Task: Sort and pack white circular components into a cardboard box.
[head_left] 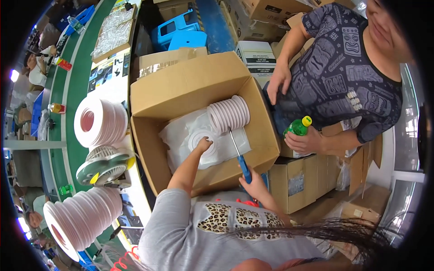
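Note:
An open cardboard box [181, 97] stands in front of me, lined with white plastic sheeting [176, 131]. My left hand [204, 144] reaches inside, its fingers curled closed at the middle of a round white ring-shaped piece [195, 137]. What lies under those fingers is hidden. At the box's near right edge my right hand [255, 184] grips a long screwdriver [244, 169] by its blue handle. Its thin metal shaft points into the box, the tip close to a stack of pale pinkish-white rings [229, 114] lying on its side.
Left of the box, a worktable holds two more ring stacks [101, 122] [83, 221] and a small fan [106, 165]. Across from me on the right stands a person [339, 77] with a green bottle [298, 126] in one hand. Cartons [298, 180] stand below that person.

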Demonstrator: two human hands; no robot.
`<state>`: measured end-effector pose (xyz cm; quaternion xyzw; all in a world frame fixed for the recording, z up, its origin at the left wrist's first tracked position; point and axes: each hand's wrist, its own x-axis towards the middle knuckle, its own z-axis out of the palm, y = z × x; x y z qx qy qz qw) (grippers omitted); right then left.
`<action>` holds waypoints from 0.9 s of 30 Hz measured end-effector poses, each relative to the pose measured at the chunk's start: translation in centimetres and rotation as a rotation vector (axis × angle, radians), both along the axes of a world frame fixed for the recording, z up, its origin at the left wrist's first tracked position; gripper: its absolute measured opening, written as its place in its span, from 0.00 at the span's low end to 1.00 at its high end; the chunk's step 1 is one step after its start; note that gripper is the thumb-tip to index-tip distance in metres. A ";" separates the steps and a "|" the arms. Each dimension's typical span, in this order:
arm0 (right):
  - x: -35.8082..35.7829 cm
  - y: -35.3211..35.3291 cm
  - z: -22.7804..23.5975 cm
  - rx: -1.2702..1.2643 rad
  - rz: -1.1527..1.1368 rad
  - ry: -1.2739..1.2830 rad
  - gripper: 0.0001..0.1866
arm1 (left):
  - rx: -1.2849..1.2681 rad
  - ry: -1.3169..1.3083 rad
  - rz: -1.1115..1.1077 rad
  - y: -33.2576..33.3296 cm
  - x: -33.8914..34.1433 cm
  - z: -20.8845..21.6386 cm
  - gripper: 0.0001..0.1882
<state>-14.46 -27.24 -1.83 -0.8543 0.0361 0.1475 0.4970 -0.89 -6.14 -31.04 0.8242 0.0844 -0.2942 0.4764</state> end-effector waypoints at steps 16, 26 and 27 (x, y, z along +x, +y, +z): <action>0.5 -5.7 -1.5 -0.040 -0.055 0.265 0.24 | -0.174 0.119 0.574 -4.2 6.1 -7.3 0.29; 2.6 -2.7 1.0 0.036 0.032 0.069 0.23 | -0.915 0.843 0.820 0.7 -1.2 0.6 0.18; 2.5 -2.5 1.1 0.057 0.038 0.057 0.22 | -0.914 0.826 0.805 0.7 -0.9 2.9 0.18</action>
